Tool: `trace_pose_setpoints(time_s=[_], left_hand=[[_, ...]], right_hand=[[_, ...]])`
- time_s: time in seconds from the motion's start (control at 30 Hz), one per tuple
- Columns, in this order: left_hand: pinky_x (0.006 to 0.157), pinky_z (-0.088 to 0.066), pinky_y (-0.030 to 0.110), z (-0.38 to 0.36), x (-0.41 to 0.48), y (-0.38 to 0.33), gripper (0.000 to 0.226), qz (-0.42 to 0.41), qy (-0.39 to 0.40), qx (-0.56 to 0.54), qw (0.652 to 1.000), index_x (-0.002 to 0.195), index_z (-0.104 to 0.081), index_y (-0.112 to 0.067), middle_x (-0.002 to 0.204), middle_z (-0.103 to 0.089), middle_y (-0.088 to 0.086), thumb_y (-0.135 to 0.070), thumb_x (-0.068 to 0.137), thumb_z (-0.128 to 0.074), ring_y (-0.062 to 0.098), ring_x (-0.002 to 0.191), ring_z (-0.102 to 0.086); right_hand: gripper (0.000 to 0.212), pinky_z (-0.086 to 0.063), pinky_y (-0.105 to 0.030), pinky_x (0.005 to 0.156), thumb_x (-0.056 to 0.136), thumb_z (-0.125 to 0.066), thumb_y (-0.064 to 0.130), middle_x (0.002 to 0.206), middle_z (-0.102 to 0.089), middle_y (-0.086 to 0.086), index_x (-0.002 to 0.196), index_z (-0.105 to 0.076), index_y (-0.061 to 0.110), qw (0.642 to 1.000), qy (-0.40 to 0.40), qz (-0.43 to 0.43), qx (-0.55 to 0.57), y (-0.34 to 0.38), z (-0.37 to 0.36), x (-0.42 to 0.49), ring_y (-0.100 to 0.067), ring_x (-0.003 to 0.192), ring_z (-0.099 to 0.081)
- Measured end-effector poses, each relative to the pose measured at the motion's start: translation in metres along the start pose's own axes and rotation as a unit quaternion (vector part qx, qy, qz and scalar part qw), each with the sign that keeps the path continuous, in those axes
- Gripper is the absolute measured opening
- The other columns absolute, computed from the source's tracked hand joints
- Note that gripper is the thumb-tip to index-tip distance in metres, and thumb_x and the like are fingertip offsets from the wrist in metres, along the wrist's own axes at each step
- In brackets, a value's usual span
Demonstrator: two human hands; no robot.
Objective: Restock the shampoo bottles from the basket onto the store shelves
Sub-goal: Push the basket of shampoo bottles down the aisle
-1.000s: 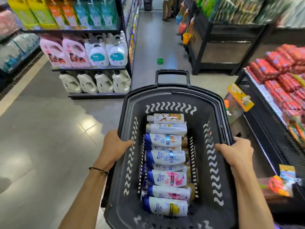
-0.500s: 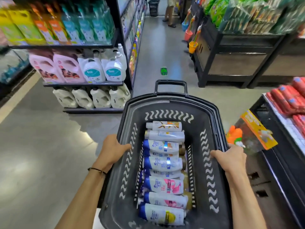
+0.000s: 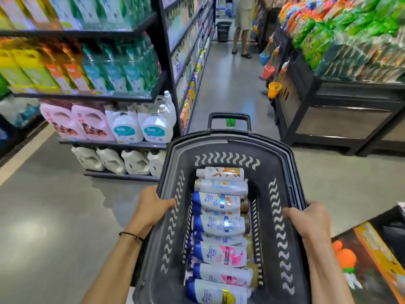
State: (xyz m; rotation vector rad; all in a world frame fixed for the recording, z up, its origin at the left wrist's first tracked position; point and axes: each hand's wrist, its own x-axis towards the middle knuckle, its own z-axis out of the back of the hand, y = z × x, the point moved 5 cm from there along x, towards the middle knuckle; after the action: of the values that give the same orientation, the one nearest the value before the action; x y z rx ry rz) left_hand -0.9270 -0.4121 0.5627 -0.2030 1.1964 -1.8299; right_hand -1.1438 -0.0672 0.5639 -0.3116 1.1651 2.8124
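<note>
A dark grey plastic basket (image 3: 221,148) is filling the lower middle of the view, its walls pierced with rows of pale wavy slots and its pull handle (image 3: 229,119) standing up at the far end. Lying along its floor is a single row of shampoo bottles (image 3: 219,226), each on its side and running across the basket, stacked from the far end to the near edge. They are mostly white with blue ends toward the left wall; the farthest one is showing a gold mark, two near the middle are carrying pink artwork, and the nearest is showing a yellow patch. Brownish caps are peeking out along the right side of the row. The left hand (image 3: 151,207) is gripping the left rim of the basket, fingers curled over the edge and closed on it, a thin dark cord (image 3: 131,235) circling the wrist. The right hand (image 3: 309,220) is clamping the right rim likewise, fingers wrapped down over the edge into the inside. Beyond the basket's left far corner, store shelves (image 3: 114,144) are holding pink and white detergent jugs (image 3: 122,125), with blurred green and yellow packs above. An aisle is opening straight ahead, where a person (image 3: 243,25) is standing at its far end beside another dark basket (image 3: 223,31).
</note>
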Motion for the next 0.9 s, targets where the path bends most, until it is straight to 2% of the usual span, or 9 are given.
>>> trace_pose_setpoints(time_s=[0.13, 0.23, 0.3, 0.43, 0.53, 0.63, 0.7, 0.8, 0.9], left_hand=[[0.067, -0.064, 0.053, -0.016, 0.099, -0.014, 0.025, 0.002, 0.024, -0.026, 0.999, 0.089, -0.073, -0.009, 0.078, -0.078, 0.014, -0.011, 0.066, -0.082, 0.033, 0.071, -0.076], [0.073, -0.064, 0.048, -0.025, 0.177, -0.039, 0.020, -0.023, 0.029, -0.023, 0.999, 0.085, -0.074, -0.009, 0.077, -0.078, 0.005, -0.001, 0.069, -0.082, 0.024, 0.073, -0.075], [0.070, -0.061, 0.042, -0.028, 0.223, -0.062, 0.018, -0.022, 0.044, -0.028, 0.998, 0.077, -0.071, -0.013, 0.069, -0.074, 0.000, -0.001, 0.070, -0.083, 0.021, 0.067, -0.071], [0.069, -0.061, 0.049, -0.025, 0.307, -0.107, 0.029, -0.042, 0.046, -0.001, 0.998, 0.085, -0.069, -0.004, 0.077, -0.074, 0.016, -0.018, 0.062, -0.082, 0.030, 0.071, -0.072], [0.065, -0.056, 0.036, -0.024, 0.356, -0.137, 0.023, -0.050, 0.039, 0.001, 0.998, 0.092, -0.068, -0.002, 0.085, -0.074, 0.017, -0.005, 0.074, -0.082, 0.029, 0.077, -0.071], [0.057, -0.050, 0.026, -0.027, 0.407, -0.155, 0.022, -0.051, 0.028, 0.006, 0.998, 0.090, -0.067, -0.005, 0.080, -0.072, 0.007, -0.009, 0.077, -0.084, 0.021, 0.072, -0.067], [0.062, -0.054, 0.029, -0.034, 0.444, -0.162, 0.022, -0.044, 0.028, 0.000, 0.999, 0.089, -0.067, -0.008, 0.079, -0.071, 0.004, -0.009, 0.076, -0.085, 0.023, 0.076, -0.070], [0.069, -0.059, 0.042, -0.047, 0.500, -0.173, 0.028, -0.026, 0.022, 0.017, 0.999, 0.088, -0.064, -0.009, 0.080, -0.072, 0.009, -0.015, 0.072, -0.086, 0.028, 0.076, -0.070], [0.075, -0.061, 0.048, -0.066, 0.562, -0.187, 0.030, -0.007, 0.019, 0.030, 0.999, 0.092, -0.067, -0.010, 0.084, -0.074, 0.010, -0.018, 0.070, -0.085, 0.028, 0.078, -0.072]], right_hand=[[0.017, -0.053, -0.035, 0.061, 0.067, -0.080, 0.013, 0.064, -0.067, -0.007, 0.072, -0.065, 0.013, 1.000, 0.004, -0.015, 0.008, 0.042, -0.039, 0.070, -0.027, 0.062, -0.064], [0.018, -0.051, -0.033, 0.055, 0.066, -0.082, 0.011, 0.058, -0.065, -0.006, 0.067, -0.064, 0.012, 1.000, -0.016, -0.013, 0.004, 0.080, -0.065, 0.126, -0.026, 0.057, -0.063], [0.019, -0.049, -0.032, 0.052, 0.067, -0.083, 0.013, 0.059, -0.066, -0.006, 0.067, -0.064, 0.012, 1.000, -0.020, -0.019, 0.002, 0.110, -0.078, 0.158, -0.027, 0.057, -0.064], [0.018, -0.051, -0.033, 0.053, 0.066, -0.084, 0.016, 0.062, -0.069, -0.007, 0.075, -0.070, 0.008, 0.999, -0.022, -0.036, 0.004, 0.155, -0.096, 0.217, -0.028, 0.060, -0.066], [0.021, -0.053, -0.033, 0.054, 0.064, -0.083, 0.018, 0.063, -0.070, -0.006, 0.080, -0.071, 0.009, 0.999, -0.020, -0.031, 0.018, 0.192, -0.109, 0.256, -0.028, 0.060, -0.067], [0.017, -0.045, -0.027, 0.048, 0.066, -0.083, 0.014, 0.060, -0.068, -0.005, 0.076, -0.071, 0.007, 1.000, -0.012, -0.016, 0.024, 0.227, -0.128, 0.300, -0.025, 0.058, -0.065], [0.019, -0.050, -0.031, 0.048, 0.062, -0.083, 0.016, 0.060, -0.069, -0.005, 0.074, -0.071, 0.008, 0.999, -0.008, -0.023, 0.028, 0.243, -0.143, 0.333, -0.026, 0.057, -0.066], [0.033, -0.060, -0.049, 0.053, 0.046, -0.077, 0.029, 0.058, -0.071, -0.006, 0.071, -0.071, 0.008, 0.998, 0.013, -0.031, 0.047, 0.253, -0.175, 0.396, -0.030, 0.055, -0.070], [0.039, -0.060, -0.051, 0.050, 0.042, -0.072, 0.031, 0.058, -0.072, -0.005, 0.072, -0.070, 0.006, 0.997, 0.038, -0.039, 0.053, 0.267, -0.208, 0.463, -0.030, 0.054, -0.071]])
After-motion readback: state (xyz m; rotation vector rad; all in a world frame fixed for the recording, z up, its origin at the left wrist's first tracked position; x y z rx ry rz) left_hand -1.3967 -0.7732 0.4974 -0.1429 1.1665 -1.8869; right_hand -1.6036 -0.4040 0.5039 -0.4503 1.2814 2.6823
